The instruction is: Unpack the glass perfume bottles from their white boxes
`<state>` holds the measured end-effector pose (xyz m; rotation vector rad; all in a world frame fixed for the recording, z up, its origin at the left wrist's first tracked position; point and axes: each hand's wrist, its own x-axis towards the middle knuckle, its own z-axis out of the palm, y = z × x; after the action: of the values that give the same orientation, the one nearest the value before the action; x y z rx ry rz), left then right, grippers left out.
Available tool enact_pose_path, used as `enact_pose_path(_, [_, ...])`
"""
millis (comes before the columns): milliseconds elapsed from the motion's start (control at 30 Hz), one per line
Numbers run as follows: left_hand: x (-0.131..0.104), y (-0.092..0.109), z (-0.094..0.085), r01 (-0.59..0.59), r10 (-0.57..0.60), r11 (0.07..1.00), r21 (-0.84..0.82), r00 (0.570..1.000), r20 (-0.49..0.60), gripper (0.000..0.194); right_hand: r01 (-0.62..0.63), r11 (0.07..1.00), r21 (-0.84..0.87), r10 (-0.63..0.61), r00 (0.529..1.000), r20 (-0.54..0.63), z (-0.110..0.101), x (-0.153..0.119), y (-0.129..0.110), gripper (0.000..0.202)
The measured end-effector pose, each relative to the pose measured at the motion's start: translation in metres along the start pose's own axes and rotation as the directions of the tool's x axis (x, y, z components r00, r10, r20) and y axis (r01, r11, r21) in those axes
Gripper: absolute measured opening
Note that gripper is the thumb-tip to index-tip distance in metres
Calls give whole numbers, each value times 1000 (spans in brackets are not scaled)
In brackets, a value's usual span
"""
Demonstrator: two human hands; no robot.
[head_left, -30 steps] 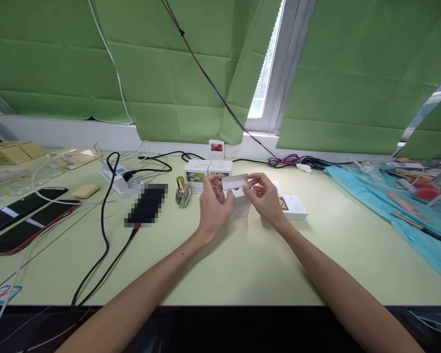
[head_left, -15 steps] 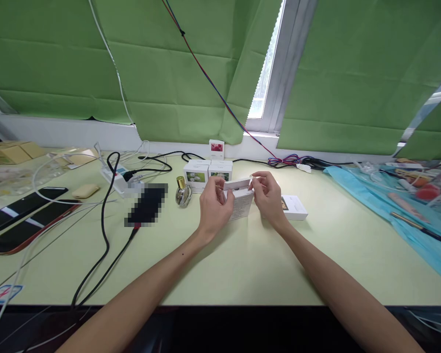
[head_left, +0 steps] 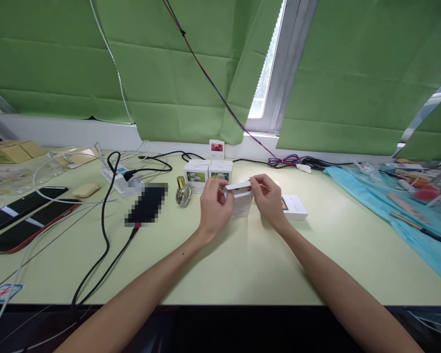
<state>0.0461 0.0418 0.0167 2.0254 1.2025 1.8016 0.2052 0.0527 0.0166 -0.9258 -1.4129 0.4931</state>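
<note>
A small white box [head_left: 241, 205] with printed text stands upright on the table between my hands, its top flap tilted partly open. My left hand [head_left: 216, 206] is closed around the box's left side. At the flap's right end, the fingers of my right hand [head_left: 267, 198] pinch its edge. Behind my left hand stand two white boxes with flower pictures, the left one [head_left: 196, 175] beside the right one [head_left: 221, 169]. To their left is a glass bottle [head_left: 183, 192] with a gold cap. Another white box [head_left: 294, 208] lies right of my right hand.
A white picture box [head_left: 216, 148] stands at the back. Left are a pixelated dark device [head_left: 147, 204], black cables, phones [head_left: 31, 228] and a power strip [head_left: 114, 180]. Blue plastic sheeting [head_left: 375, 196] with assorted items covers the right side. Green curtains hang behind.
The flap of the held box has tipped lower, closer to the box top. My right hand's fingers have shifted slightly with it; my left hand has hardly moved.
</note>
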Motion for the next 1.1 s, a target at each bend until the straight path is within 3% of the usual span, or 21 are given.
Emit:
enact_pose_path(567, [-1, 3, 1, 27, -27, 1000, -7, 998, -48, 12, 46, 995, -88, -47, 999, -7, -1, -1, 0, 26])
enact_pose_path(1100, [0, 6, -3, 67, -67, 998, -22, 998, -13, 13, 65, 989, -130, -64, 998, 9, -2, 1, 2, 26])
